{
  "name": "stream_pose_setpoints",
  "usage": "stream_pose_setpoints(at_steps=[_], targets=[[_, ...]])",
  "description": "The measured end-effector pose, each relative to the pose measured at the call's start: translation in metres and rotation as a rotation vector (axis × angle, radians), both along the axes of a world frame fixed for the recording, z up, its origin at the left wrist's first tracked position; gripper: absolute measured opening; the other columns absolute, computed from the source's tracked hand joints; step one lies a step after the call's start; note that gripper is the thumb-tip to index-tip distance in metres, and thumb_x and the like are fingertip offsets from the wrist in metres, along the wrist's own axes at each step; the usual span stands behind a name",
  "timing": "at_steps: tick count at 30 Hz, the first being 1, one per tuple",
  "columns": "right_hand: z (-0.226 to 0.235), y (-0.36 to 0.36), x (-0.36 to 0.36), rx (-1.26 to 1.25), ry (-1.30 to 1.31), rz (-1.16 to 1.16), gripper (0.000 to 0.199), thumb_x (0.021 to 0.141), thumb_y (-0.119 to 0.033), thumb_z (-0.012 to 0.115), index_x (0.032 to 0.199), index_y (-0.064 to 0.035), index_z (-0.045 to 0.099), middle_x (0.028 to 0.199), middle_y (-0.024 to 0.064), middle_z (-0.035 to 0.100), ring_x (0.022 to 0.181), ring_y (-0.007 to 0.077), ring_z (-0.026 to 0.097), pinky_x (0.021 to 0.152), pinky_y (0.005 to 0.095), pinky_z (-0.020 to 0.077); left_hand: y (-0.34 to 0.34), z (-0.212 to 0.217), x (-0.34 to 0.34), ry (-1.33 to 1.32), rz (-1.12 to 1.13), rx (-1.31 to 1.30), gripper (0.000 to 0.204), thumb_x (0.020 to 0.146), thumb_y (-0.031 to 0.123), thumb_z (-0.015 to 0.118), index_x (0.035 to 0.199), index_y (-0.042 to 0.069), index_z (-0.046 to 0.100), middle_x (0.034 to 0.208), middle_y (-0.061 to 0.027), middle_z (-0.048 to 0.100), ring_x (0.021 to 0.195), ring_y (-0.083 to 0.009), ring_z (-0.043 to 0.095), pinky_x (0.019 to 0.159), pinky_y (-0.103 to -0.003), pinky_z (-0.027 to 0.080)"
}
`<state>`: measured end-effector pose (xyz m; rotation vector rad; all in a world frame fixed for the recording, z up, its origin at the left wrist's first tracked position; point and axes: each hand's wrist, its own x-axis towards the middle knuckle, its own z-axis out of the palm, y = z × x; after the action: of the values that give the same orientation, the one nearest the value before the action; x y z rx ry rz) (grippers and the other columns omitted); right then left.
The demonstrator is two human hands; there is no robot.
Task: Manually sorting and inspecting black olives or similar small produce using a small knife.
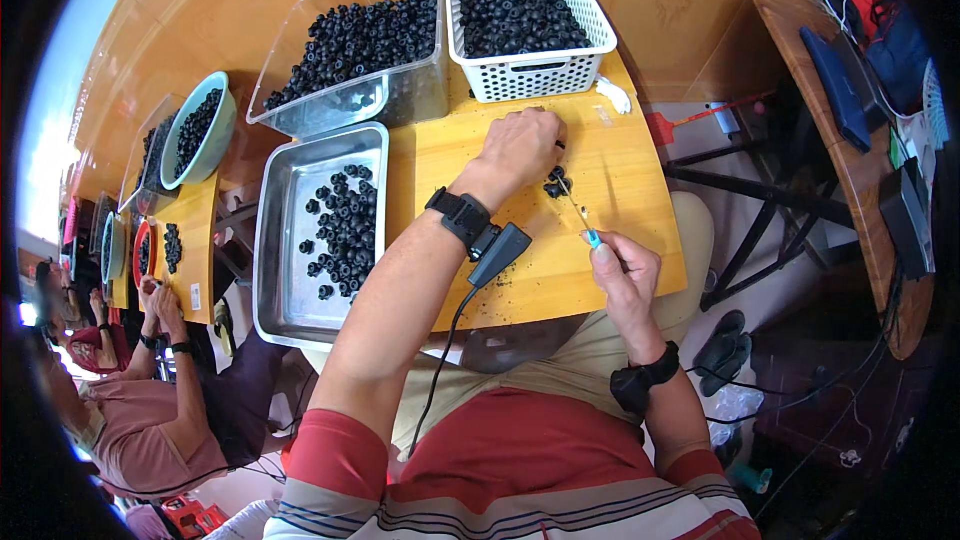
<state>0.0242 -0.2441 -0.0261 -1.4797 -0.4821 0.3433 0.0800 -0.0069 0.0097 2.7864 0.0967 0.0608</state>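
Note:
My left hand [518,148] is over the yellow table, its fingers curled in. A small black part [560,145] shows at its fingertips, largely hidden by the hand. Just below lie a few small black ring-shaped parts [554,185] on the tabletop. My right hand [628,275] grips a thin metal tool with a light-blue handle [594,239], its slender shaft pointing up and left to those loose parts. Left of my left forearm, a metal tray [272,270] holds many similar black parts.
A clear plastic bin [415,95] and a white perforated basket [500,75], both full of black parts, stand at the far side. A crumpled white piece [613,95] lies beside the basket. At the left, another person [150,410] works at a table with a pale-green bowl [222,130].

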Motion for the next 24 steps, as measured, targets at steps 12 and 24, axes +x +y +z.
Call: stream_pose_setpoints(at_steps=[12, 24], targets=[[-0.005, 0.002, 0.000, 0.054, 0.047, -0.012, 0.034, 0.099, -0.025, 0.067, 0.106, 0.0079, 0.071, 0.080, -0.0031, 0.062, 0.073, 0.0048, 0.051, 0.065, 0.0223, 0.0423, 0.003, 0.024, -0.047, -0.228, 0.229, -0.642, 0.018, 0.084, 0.007, 0.078, 0.098, -0.002, 0.071, 0.082, -0.0063, 0.070, 0.077, -0.0123, 0.066, 0.069, -0.028, 0.053], [-0.003, 0.004, -0.003, 0.035, 0.026, -0.007, 0.033, 0.098, -0.024, 0.066, 0.105, 0.0077, 0.072, 0.078, -0.0039, 0.060, 0.071, 0.0047, 0.049, 0.063, 0.0222, 0.0404, -0.026, 0.001, -0.126, -0.282, 0.349, -1.390, 0.018, 0.090, 0.003, 0.074, 0.107, -0.001, 0.069, 0.093, -0.0060, 0.072, 0.081, -0.0128, 0.070, 0.077, -0.025, 0.059]])
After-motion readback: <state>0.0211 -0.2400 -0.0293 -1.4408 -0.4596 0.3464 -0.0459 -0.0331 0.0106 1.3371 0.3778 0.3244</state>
